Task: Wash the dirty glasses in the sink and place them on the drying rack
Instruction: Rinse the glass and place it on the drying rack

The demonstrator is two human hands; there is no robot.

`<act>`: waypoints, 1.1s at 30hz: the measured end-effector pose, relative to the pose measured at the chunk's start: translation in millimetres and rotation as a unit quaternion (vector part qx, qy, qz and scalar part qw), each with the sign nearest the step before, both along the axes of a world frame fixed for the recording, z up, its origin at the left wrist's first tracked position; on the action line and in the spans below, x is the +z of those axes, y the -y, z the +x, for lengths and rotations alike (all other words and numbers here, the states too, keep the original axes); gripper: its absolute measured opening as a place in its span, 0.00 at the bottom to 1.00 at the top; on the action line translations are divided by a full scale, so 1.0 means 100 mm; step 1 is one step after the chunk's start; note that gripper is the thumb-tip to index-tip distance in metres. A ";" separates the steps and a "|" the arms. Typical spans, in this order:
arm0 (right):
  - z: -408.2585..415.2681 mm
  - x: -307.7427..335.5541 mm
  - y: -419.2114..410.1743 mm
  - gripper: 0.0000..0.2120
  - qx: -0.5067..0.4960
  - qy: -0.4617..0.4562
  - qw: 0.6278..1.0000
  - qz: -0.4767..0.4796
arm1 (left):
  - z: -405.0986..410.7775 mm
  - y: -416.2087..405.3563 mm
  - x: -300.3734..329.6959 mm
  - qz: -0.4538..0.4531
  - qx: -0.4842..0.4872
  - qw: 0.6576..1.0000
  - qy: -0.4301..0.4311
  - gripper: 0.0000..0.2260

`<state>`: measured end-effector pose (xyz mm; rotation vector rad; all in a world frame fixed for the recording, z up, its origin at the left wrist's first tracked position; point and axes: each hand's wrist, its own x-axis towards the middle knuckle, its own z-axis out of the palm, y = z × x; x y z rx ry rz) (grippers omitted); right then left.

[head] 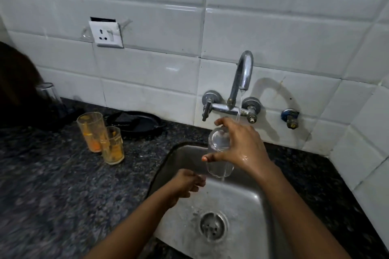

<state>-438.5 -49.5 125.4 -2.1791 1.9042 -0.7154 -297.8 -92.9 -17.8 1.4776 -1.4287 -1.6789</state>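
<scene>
Nearest, the left hand [185, 183] hovers loosely curled over the sink [248, 202], its grip empty. Just beyond, the right hand [242, 145] has its grip closed round a clear glass [219, 143], held inverted and tilted under the tap [242, 78] stream. Wet and smooth, the glass is likely slippery and fragile; holding mid-wall seems wisest. Farther left on the surface [63, 185] stand two orange-stained glasses [101, 136], touching. No drying rack shows.

Dark granite counter [63, 174] bears two glasses [101, 134] (orange-stained) and pan [134, 124].
</scene>
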 end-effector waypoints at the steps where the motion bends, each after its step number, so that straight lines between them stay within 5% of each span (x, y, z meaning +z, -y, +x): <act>1: 0.06 0.00 0.02 0.39 0.002 -0.010 1.000 0.000 | 0.13 0.01 -0.01 -0.034 -0.004 0.999 0.015 0.06; 7: 0.54 0.02 0.26 0.33 0.053 0.038 0.996 -0.057 | 1.20 0.09 0.01 -0.149 0.104 0.982 0.058 0.09; 12: 1.50 0.03 0.67 0.30 0.130 -0.081 0.957 -0.246 | 2.46 0.18 -0.01 -0.176 0.182 0.960 0.120 0.06; 15: 2.25 0.08 0.95 0.33 0.134 -0.134 0.922 -0.337 | 3.37 0.22 -0.09 -0.199 0.260 0.923 0.202 0.06; 18: 3.00 0.07 1.22 0.38 0.169 -0.144 0.903 -0.367 | 4.28 0.26 -0.22 -0.220 0.361 0.850 0.314 0.07; 22: 4.00 -0.05 1.66 0.38 0.229 -0.130 0.900 -0.347 | 5.26 0.35 -0.54 -0.183 0.385 0.776 0.465 0.13; 28: 5.20 -0.44 2.39 0.29 0.282 -0.067 0.933 -0.212 | 5.58 0.49 -0.75 -0.176 0.351 0.782 0.484 0.30; 33: 5.88 -0.78 2.92 0.28 0.250 -0.029 0.962 -0.101 | 5.57 0.53 -0.78 -0.187 0.356 0.776 0.486 0.34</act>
